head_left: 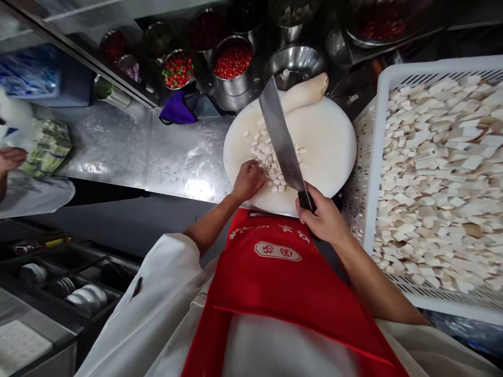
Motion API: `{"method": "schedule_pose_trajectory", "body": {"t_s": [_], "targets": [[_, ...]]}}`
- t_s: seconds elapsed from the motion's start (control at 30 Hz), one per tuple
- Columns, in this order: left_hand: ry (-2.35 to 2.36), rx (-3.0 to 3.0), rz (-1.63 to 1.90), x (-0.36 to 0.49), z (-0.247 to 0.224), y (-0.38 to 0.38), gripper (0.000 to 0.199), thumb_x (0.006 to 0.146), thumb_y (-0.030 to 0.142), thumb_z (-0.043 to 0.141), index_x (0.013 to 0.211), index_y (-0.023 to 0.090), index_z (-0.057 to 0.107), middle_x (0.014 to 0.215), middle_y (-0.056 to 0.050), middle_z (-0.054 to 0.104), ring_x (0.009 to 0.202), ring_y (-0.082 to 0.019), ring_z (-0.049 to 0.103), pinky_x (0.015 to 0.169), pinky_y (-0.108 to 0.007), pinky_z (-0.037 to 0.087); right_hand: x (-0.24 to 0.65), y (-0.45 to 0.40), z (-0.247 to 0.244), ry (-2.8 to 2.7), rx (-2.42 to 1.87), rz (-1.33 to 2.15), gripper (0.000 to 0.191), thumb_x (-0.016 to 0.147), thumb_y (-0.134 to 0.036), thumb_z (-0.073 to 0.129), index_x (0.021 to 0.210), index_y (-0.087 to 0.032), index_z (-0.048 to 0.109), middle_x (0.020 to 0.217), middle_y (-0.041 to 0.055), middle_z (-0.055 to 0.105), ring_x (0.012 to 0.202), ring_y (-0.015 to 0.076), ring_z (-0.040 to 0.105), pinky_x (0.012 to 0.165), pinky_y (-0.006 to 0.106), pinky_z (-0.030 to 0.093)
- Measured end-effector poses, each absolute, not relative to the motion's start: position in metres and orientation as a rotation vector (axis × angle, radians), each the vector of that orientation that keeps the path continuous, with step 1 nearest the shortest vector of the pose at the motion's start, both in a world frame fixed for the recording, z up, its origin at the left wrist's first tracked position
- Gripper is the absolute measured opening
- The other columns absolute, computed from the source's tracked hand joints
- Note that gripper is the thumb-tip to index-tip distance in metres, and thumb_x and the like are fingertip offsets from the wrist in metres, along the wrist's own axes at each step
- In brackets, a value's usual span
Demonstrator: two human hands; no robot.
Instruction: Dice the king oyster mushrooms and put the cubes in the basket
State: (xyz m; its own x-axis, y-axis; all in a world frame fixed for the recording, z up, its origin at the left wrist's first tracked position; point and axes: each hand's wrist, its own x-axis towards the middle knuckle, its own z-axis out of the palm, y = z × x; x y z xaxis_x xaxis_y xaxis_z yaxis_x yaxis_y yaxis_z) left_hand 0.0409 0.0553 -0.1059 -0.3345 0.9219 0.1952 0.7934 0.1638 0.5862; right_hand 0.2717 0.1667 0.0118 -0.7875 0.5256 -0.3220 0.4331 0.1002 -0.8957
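Observation:
My right hand (pixel 323 213) is wrapped around the dark handle of a cleaver (pixel 281 139). The broad blade points away from me, slanting over the round white cutting board (pixel 330 136). Small white mushroom cubes (pixel 267 152) lie loose beside the blade, mostly to its left. At their near left edge is my left hand (pixel 249 180), its fingers curled together against the pile; what is under the fingertips is hidden. A whole king oyster mushroom (pixel 304 94) lies across the board's far side, behind the blade.
A white plastic crate (pixel 373 183) heaped with cut mushroom pieces (pixel 436 178) stands to the right. Behind the board are a metal bowl (pixel 314 60) and pots of chopped red chillies (pixel 231 60). A purple cloth item (pixel 178 107) lies on the steel counter (pixel 113 141). Another person's hand (pixel 11 158) shows far left.

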Motion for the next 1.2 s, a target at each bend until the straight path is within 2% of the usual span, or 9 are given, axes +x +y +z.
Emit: {"method": "schedule_pose_trajectory", "body": {"t_s": [0.1, 0.2, 0.37, 0.6, 0.67, 0.73, 0.87, 1.07, 1.2], "targets": [[2.424, 1.417, 1.066, 0.026, -0.102, 0.057, 0.021, 0.098, 0.033, 0.049, 0.11, 0.02, 0.06, 0.121, -0.013, 0.056, 0.118, -0.022, 0.057, 0.101, -0.04, 0.052, 0.285, 0.164, 0.02, -2.158, -0.897, 1.883, 0.073, 0.08, -0.018, 0.053, 0.151, -0.019, 0.039, 0.083, -0.0011, 0.062, 0.064, 0.0141, 0.058, 0.06, 0.026, 0.048], [2.488, 1.251, 0.971, 0.009, -0.105, 0.065, 0.028, 0.09, 0.021, 0.053, 0.117, 0.02, 0.059, 0.116, -0.011, 0.06, 0.107, -0.021, 0.061, 0.095, -0.039, 0.054, 0.301, 0.153, 0.015, -2.113, -0.877, 1.924, 0.072, 0.082, -0.018, 0.054, 0.152, -0.021, 0.038, 0.084, -0.0017, 0.06, 0.061, 0.0126, 0.055, 0.057, 0.025, 0.049], [2.198, 1.572, 0.705, -0.014, -0.107, 0.083, 0.033, 0.081, 0.014, 0.053, 0.113, 0.018, 0.064, 0.12, -0.012, 0.062, 0.114, -0.024, 0.059, 0.105, -0.041, 0.05, 0.329, 0.127, 0.002, -2.103, -0.971, 1.868, 0.069, 0.085, -0.019, 0.051, 0.153, -0.024, 0.038, 0.089, -0.0005, 0.062, 0.063, 0.0133, 0.058, 0.06, 0.026, 0.052], [2.333, 1.615, 1.058, -0.003, -0.064, 0.086, 0.024, 0.093, 0.025, 0.047, 0.114, 0.021, 0.059, 0.124, -0.012, 0.06, 0.124, -0.023, 0.056, 0.108, -0.042, 0.047, 0.337, 0.117, 0.002, -2.421, -1.127, 1.32, 0.061, 0.085, -0.026, 0.053, 0.145, -0.019, 0.052, 0.119, 0.0136, 0.068, 0.108, 0.0306, 0.064, 0.095, 0.046, 0.051], [2.357, 1.615, 1.06, -0.006, -0.063, 0.091, 0.024, 0.095, 0.034, 0.051, 0.114, 0.022, 0.059, 0.126, -0.011, 0.06, 0.127, -0.024, 0.054, 0.112, -0.044, 0.043, 0.337, 0.115, 0.002, -2.246, -1.299, 1.408, 0.057, 0.083, -0.026, 0.054, 0.139, -0.02, 0.055, 0.112, 0.0119, 0.069, 0.096, 0.0283, 0.067, 0.087, 0.044, 0.054], [2.386, 1.574, 1.018, -0.019, -0.074, 0.102, 0.034, 0.092, 0.046, 0.058, 0.118, 0.023, 0.059, 0.133, -0.012, 0.058, 0.132, -0.026, 0.051, 0.116, -0.047, 0.039, 0.342, 0.109, 0.0, -1.897, -1.475, 1.627, 0.043, 0.08, -0.026, 0.057, 0.123, -0.022, 0.06, 0.094, 0.0058, 0.069, 0.071, 0.0216, 0.065, 0.068, 0.037, 0.056], [2.489, 1.391, 0.908, -0.05, -0.115, 0.127, 0.06, 0.085, 0.064, 0.063, 0.128, 0.021, 0.056, 0.145, -0.017, 0.052, 0.142, -0.029, 0.043, 0.12, -0.053, 0.032, 0.366, 0.081, -0.013, -1.188, -1.52, 1.982, 0.015, 0.075, -0.025, 0.06, 0.089, -0.025, 0.054, 0.073, -0.0028, 0.061, 0.048, 0.0135, 0.052, 0.043, 0.028, 0.044], [2.168, 1.756, 0.747, -0.026, -0.133, 0.126, 0.075, 0.088, 0.073, 0.053, 0.139, 0.018, 0.051, 0.152, -0.017, 0.046, 0.146, -0.032, 0.038, 0.123, -0.054, 0.027, 0.349, 0.024, -0.05, -0.811, -1.48, 2.053, 0.022, 0.069, -0.028, 0.056, 0.085, -0.027, 0.041, 0.066, -0.0041, 0.055, 0.043, 0.0137, 0.045, 0.04, 0.029, 0.04], [2.068, 1.835, 0.778, 0.003, -0.126, 0.119, 0.088, 0.079, 0.079, 0.06, 0.146, 0.023, 0.045, 0.158, -0.016, 0.038, 0.149, -0.036, 0.03, 0.121, -0.055, 0.029, 0.283, 0.009, -0.063, -0.758, -1.459, 2.072, 0.026, 0.073, -0.036, 0.056, 0.084, -0.029, 0.033, 0.063, -0.0051, 0.047, 0.044, 0.0132, 0.043, 0.043, 0.03, 0.037]]}}
